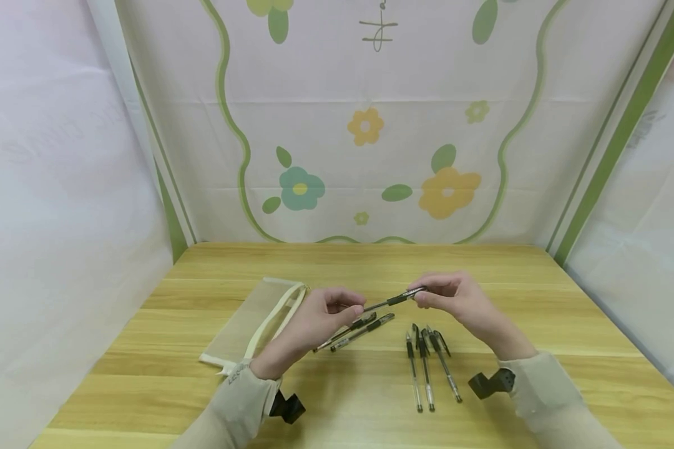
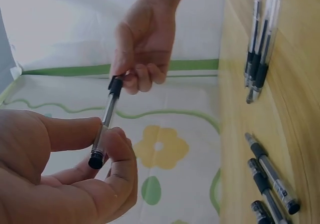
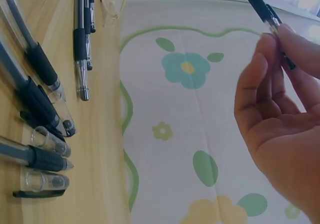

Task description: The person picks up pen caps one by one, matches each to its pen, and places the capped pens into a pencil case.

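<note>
A gel pen (image 1: 395, 300) with a black grip is held slanting above the table between both hands. My left hand (image 1: 320, 318) pinches its dark rear end between thumb and fingers, plain in the left wrist view. At the other end, my right hand (image 3: 280, 103) grips the capped tip with thumb and fingertips. Below the left hand lie several more pens (image 1: 365, 330), side by side and slanted. In front of the right hand are several others (image 1: 427, 374), tips pointing away. One uncapped pen (image 3: 30, 156) shows its bare tip beside a loose clear cap (image 3: 45, 181).
A flat mesh pouch (image 1: 247, 318) with a pale zipper edge lies left of the left hand on the wooden table (image 1: 146, 386). Flower-printed fabric (image 1: 326, 137) stands behind the table, with white cloth (image 1: 62, 218) at the sides. Both wrists carry small black cameras.
</note>
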Available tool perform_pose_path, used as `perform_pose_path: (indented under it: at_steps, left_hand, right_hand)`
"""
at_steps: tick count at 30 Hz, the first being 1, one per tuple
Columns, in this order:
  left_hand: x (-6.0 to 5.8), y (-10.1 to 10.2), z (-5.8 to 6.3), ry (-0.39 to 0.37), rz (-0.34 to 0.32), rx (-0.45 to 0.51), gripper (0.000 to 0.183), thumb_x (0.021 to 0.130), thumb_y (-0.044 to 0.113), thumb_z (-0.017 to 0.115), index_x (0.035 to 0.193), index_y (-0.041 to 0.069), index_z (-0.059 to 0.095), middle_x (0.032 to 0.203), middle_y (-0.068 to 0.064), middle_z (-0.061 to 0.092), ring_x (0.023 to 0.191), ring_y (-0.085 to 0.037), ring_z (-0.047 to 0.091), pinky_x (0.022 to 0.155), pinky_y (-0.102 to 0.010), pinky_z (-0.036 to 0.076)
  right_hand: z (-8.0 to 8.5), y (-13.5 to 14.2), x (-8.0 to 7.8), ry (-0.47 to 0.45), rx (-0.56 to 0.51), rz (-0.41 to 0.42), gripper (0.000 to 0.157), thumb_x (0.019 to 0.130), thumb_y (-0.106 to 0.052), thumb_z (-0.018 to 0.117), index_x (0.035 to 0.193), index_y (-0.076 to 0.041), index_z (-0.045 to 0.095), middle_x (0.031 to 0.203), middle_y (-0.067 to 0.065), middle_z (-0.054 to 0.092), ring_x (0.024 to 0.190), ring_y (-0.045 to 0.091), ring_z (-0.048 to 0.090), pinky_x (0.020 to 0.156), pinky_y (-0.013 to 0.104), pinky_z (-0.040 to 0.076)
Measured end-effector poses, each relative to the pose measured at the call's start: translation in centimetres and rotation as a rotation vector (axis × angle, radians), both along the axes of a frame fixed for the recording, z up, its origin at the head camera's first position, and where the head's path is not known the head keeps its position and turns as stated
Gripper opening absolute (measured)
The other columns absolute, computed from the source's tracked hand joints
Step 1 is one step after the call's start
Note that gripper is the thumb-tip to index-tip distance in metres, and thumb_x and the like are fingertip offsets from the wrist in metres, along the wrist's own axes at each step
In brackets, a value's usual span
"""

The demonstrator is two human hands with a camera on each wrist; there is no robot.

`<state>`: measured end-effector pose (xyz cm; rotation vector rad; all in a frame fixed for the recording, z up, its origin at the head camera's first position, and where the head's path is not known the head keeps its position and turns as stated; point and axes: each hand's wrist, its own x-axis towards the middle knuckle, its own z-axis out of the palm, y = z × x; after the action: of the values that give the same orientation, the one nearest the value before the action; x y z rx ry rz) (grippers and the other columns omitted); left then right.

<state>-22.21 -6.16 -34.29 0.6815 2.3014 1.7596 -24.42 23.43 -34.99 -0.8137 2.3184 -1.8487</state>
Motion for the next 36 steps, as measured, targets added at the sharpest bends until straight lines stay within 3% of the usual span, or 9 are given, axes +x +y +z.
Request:
perform_pose_path:
  at_steps: [5,11,19,32,36]
  left_hand:
    - [-0.1,0.2,-0.3,0.07,0.011,-0.047,0.019,0.099,0.018,0.061,0.108,0.005,0.071,0.089,-0.003,0.069,0.077,-0.022,0.064,0.065,-0.031,0.053]
    - [-0.4,0.0,-0.3,0.018,0.024,-0.026,0.019,0.1,0.022,0.06,0.097,0.007,0.072,0.076,-0.005,0.065,0.062,-0.021,0.053,0.053,-0.025,0.042]
    - [-0.1,-0.1,0.5,-0.003,0.061,0.093,0.021,0.097,0.022,0.066,0.092,0.004,0.073,0.073,-0.007,0.065,0.061,-0.016,0.053,0.055,-0.025,0.044]
    - [0.6,0.5,0.6,-0.007,0.1,0.138,0.019,0.095,0.013,0.067,0.083,0.001,0.076,0.068,-0.009,0.065,0.059,-0.015,0.052,0.057,-0.024,0.043]
    - [0.6,0.8,0.5,-0.088,0.08,0.191,0.021,0.096,0.017,0.067,0.088,0.0,0.075,0.073,-0.009,0.066,0.063,-0.014,0.053,0.061,-0.024,0.046]
  right_hand:
    - [-0.3,-0.1,-0.1,0.047,-0.037,-0.03,0.021,0.094,-0.008,0.067,0.113,0.001,0.071,0.104,0.016,0.065,0.085,0.026,0.06,0.076,0.036,0.053]
    - [-0.2,-0.6,-0.1,0.076,-0.05,-0.029,0.022,0.093,-0.009,0.069,0.112,0.0,0.072,0.1,0.016,0.065,0.081,0.026,0.058,0.072,0.034,0.053]
    - [-0.3,-0.7,0.0,0.117,-0.078,0.006,0.019,0.093,-0.004,0.067,0.111,0.002,0.072,0.096,0.017,0.063,0.078,0.024,0.054,0.069,0.032,0.051]
    - [-0.7,-1.0,0.0,0.13,-0.126,0.035,0.018,0.091,0.002,0.067,0.107,0.007,0.071,0.094,0.018,0.063,0.08,0.026,0.059,0.072,0.032,0.054]
    - [-0.7,-0.7,-0.1,0.075,-0.162,0.034,0.02,0.095,0.001,0.063,0.113,0.006,0.07,0.095,0.013,0.064,0.083,0.023,0.056,0.074,0.031,0.052]
